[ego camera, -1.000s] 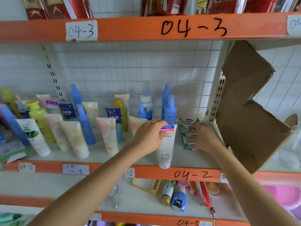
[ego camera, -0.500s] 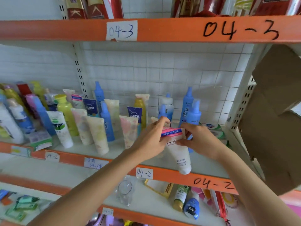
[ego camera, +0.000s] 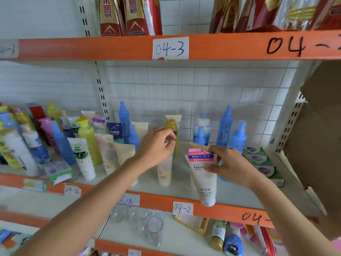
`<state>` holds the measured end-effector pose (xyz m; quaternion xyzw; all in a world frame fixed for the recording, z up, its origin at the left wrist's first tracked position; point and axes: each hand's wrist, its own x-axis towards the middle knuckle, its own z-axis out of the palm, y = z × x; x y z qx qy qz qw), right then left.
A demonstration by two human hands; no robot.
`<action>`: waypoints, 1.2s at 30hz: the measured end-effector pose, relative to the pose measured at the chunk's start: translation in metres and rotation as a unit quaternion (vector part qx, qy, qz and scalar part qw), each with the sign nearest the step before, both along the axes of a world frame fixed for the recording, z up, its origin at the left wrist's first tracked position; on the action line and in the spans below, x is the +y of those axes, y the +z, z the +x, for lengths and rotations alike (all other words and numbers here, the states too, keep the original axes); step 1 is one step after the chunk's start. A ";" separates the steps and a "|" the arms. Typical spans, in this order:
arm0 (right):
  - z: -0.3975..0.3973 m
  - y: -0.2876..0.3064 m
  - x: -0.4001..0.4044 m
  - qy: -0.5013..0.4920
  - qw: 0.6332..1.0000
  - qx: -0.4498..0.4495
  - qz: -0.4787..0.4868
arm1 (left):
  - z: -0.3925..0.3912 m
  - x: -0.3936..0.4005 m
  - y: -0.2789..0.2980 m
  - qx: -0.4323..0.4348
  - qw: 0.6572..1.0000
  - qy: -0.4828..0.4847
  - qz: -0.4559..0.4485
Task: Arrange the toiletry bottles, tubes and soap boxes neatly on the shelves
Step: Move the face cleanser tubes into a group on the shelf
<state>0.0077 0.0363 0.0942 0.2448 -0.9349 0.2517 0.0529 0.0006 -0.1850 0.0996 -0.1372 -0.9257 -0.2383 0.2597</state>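
My right hand (ego camera: 229, 166) grips a white facial-wash tube (ego camera: 203, 179) with a pink and blue label, cap down at the front edge of the shelf marked 04-2 (ego camera: 182, 207). My left hand (ego camera: 156, 145) pinches the top of a pale cream tube (ego camera: 164, 172) that stands cap down just left of the white one. Behind them stand blue spray bottles (ego camera: 225, 126) and a yellow bottle (ego camera: 172, 126). Green soap boxes (ego camera: 262, 163) are stacked at the shelf's right end. More tubes and bottles (ego camera: 83, 145) crowd the left side.
A brown cardboard sheet (ego camera: 317, 141) leans at the right end of the shelf. Red packets (ego camera: 129, 15) fill the shelf marked 04-3 above. On the shelf below lie clear glasses (ego camera: 151, 226) and small bottles (ego camera: 219, 235).
My left hand let go of the white tube and moved left onto the cream tube. My right hand now holds the white tube alone. The view shifted left.
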 end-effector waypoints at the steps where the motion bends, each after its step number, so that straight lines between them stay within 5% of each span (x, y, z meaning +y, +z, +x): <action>1: 0.002 0.000 0.002 -0.007 1.000 -0.001 -0.006 | -0.006 0.001 0.003 -0.004 1.000 -0.002 -0.006; 10: 0.020 -0.002 0.029 -0.077 0.997 -0.003 0.007 | -0.073 0.010 0.019 -0.078 0.993 0.001 -0.091; 20: 0.022 -0.003 0.010 -0.088 0.996 -0.015 -0.002 | -0.094 -0.028 0.010 -0.278 0.954 0.045 -0.103; 36: 0.024 0.007 -0.067 -0.080 0.992 0.032 -0.098 | -0.052 -0.104 0.054 0.006 0.997 0.004 0.071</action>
